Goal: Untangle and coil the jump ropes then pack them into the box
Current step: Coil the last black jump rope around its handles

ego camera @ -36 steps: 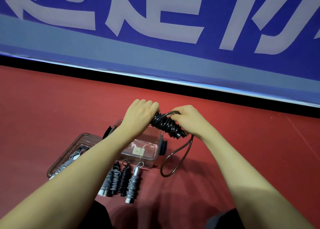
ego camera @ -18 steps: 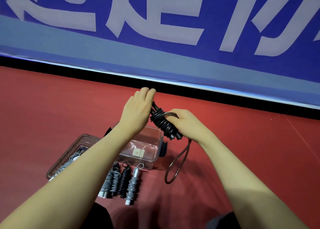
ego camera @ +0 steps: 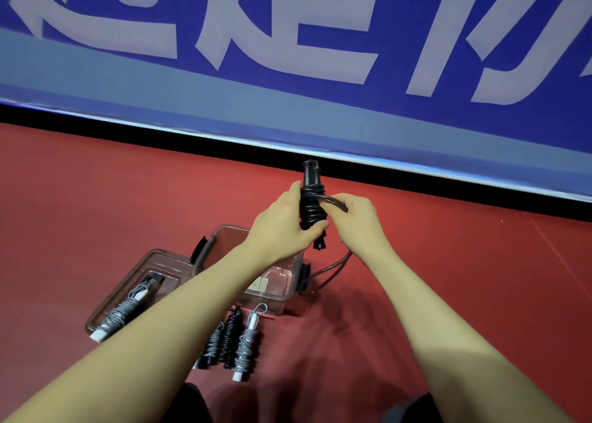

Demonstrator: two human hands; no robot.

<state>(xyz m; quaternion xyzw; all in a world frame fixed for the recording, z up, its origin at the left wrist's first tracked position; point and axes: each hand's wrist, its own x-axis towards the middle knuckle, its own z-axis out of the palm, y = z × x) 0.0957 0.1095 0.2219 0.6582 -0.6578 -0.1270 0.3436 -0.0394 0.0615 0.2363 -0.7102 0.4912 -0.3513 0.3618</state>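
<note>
Far left, on the red floor (ego camera: 80,198): clear lid (ego camera: 109,304) lying flat, a grey coiled rope (ego camera: 123,312) resting on it, white handle end toward the near edge. Just right of the lid, touching it: clear plastic box (ego camera: 282,281) with black latches, partly hidden behind the left forearm. In front of the box, side by side on the floor: three more wound ropes, a grey and black bundle (ego camera: 213,342), a black bundle (ego camera: 231,334), and a grey bundle (ego camera: 246,345) with white handle tips.

Above the box, held upright in mid-air: black jump rope (ego camera: 310,195), cord wound tightly around its paired handles, handle tops sticking up. Left hand (ego camera: 283,222) grasping the wound bundle, thumb across the lower turns. Right hand (ego camera: 358,222) pinching the free cord where it loops off the bundle near the top. Loose tail of cord (ego camera: 333,267) hanging below the right wrist, running down to the floor beside the box's right latch.

Behind, along the floor's far edge: blue banner (ego camera: 288,109) with large pale characters.
</note>
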